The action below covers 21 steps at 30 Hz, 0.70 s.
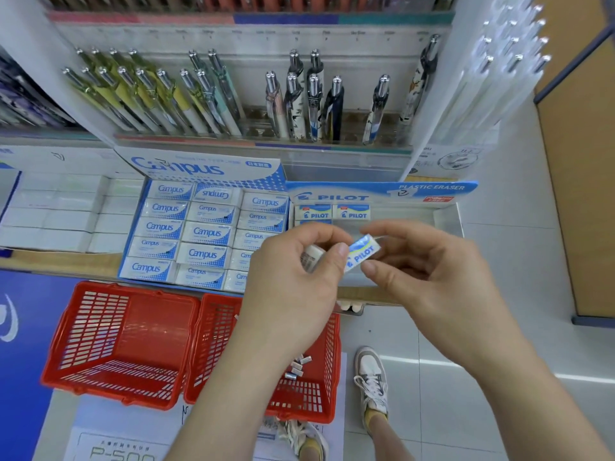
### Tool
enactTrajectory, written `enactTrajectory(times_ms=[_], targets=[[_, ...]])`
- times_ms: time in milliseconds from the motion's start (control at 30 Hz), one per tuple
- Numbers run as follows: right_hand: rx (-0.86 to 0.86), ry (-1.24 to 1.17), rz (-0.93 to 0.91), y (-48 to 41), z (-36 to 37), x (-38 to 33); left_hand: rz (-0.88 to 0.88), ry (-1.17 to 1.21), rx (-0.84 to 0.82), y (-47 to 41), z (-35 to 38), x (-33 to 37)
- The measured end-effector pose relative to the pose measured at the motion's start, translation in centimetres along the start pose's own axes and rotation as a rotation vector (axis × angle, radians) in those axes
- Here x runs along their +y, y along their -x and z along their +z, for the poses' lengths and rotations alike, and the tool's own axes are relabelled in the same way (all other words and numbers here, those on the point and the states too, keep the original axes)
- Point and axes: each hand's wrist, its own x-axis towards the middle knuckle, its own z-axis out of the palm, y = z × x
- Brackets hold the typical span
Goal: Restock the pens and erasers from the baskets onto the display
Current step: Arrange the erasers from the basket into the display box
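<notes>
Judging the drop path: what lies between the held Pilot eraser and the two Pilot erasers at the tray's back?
Head view: mostly bare tray floor, plus the top edge of a third eraser just in front of the left back eraser.

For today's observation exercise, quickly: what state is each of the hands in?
Left hand: closed, holding a small white item, thumb against the Pilot eraser.
Right hand: closed, pinching the Pilot eraser.
</notes>
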Motion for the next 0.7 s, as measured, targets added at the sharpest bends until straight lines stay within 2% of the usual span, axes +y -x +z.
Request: enactTrajectory(times_ms=[133, 233, 333, 433, 700], targets=[[0.089, 0.264, -0.055, -0.8, 0.1, 1.0, -0.004, -0.117, 0.044, -0.6, -0.1, -0.3], [0.221, 0.399, -0.084, -1.9, 0.2, 1.6, 0.035, -0.384, 0.163, -1.1, -0.5, -1.0], [0.254, 0.508, -0.072, -2.8, 0.6, 2.0, 0.037, -0.596, 0.181, -1.5, -0.9, -1.4], [0.263, 0.601, -0.087, -3.2, 1.4, 2.1, 0.031, -0.664, 0.159, -1.7, -0.8, -1.3], [0.329, 0.657, -0.146, -3.8, 2.1, 2.1, -0.003, -0.699, 0.094, -2.0, -0.8, -1.1]])
